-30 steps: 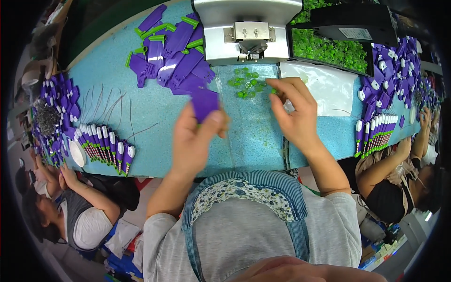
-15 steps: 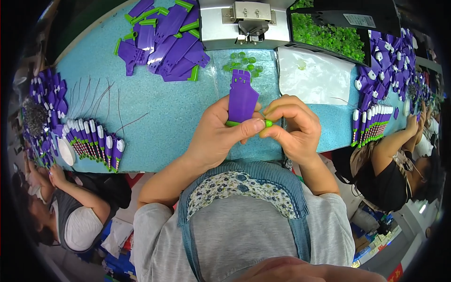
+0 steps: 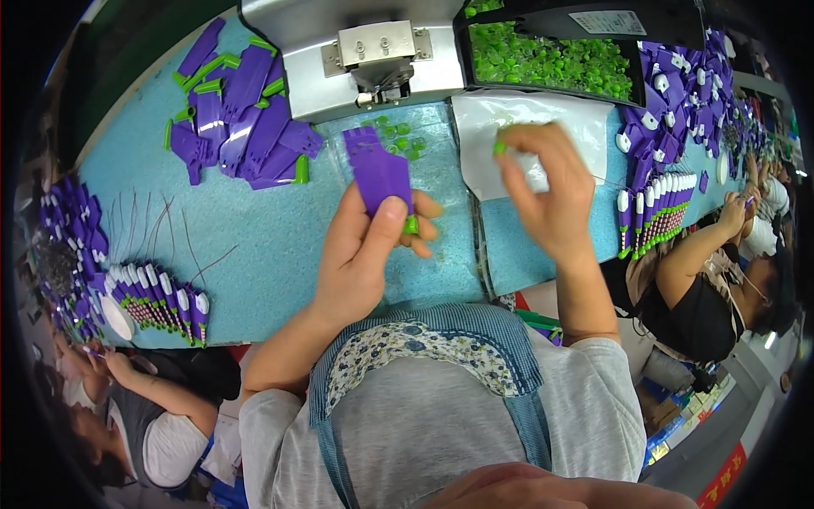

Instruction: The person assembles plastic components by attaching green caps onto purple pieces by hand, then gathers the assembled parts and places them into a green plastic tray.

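Near twelve o'clock from the view's centre, the left hand [image 3: 373, 237] grips a panel [image 3: 383, 176], thumb across it; at one, the right hand [image 3: 555, 191] pinches a cap [image 3: 499, 148], its fingertips nearly together. The cap could slip, being small and held by the tips. Counted: one held panel, one held cap, one machine [image 3: 377, 47]; piled panels [image 3: 242, 123] at ten overlap too much to count.

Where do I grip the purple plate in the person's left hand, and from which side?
Likely best by the far end of the purple plate, coming from the picture's top and pinching its flat faces. That end juts clear, while the thumb of the left hand presses the near end, with fingertips poking out beside the green tip.
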A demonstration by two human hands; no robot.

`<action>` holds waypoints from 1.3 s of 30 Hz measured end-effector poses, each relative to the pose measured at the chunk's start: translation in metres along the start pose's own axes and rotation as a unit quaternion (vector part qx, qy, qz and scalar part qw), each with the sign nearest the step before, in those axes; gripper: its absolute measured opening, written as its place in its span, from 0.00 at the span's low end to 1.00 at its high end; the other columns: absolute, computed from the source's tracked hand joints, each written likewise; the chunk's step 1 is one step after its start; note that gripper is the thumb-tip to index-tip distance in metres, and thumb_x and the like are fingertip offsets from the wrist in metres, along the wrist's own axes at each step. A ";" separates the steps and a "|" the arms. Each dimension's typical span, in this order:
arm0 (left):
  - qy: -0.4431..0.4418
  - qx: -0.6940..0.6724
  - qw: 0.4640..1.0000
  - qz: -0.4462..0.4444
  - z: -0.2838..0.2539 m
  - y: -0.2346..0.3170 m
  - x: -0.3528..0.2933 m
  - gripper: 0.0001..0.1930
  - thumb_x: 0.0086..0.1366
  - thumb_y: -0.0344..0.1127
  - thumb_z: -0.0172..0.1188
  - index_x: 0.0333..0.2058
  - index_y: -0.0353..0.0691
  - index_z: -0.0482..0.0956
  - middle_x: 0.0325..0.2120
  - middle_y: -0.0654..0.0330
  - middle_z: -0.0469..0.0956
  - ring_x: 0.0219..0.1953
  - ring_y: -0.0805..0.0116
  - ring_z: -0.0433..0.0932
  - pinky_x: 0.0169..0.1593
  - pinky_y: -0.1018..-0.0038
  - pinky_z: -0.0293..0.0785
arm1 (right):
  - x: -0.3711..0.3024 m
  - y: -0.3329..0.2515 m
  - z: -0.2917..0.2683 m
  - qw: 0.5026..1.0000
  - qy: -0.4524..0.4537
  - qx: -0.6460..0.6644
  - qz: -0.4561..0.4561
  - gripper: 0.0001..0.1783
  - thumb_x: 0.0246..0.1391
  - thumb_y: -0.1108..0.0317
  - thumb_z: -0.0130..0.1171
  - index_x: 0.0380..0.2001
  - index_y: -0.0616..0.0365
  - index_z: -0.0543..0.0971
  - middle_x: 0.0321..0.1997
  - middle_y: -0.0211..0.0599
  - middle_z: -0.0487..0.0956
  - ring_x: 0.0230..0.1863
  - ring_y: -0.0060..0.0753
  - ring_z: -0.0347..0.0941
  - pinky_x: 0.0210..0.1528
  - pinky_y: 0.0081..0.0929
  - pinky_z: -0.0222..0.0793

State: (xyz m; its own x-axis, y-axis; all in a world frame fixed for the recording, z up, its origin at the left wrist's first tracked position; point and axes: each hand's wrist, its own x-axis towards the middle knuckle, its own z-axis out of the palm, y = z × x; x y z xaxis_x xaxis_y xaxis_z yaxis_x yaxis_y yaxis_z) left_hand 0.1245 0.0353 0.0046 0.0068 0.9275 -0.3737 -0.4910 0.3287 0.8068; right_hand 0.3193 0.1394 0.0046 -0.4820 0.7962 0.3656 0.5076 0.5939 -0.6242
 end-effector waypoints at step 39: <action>0.029 0.358 0.933 -0.042 -0.045 0.025 -0.038 0.08 0.64 0.28 0.57 0.41 0.33 0.74 0.25 0.54 0.80 0.29 0.67 0.82 0.32 0.73 0.75 | 0.019 -0.011 0.050 0.994 -0.061 0.085 0.014 0.11 0.43 0.82 0.63 0.32 0.60 0.82 0.35 0.38 0.80 0.34 0.39 0.74 0.36 0.28 0.71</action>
State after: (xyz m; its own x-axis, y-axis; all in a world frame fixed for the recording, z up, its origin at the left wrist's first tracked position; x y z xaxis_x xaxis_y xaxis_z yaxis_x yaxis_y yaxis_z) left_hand 0.0723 0.0002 0.0185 -0.0392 0.8888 -0.4566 0.2156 0.4537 0.8647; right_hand 0.2691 0.1418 -0.0160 -0.5581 0.7859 0.2663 0.3992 0.5356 -0.7441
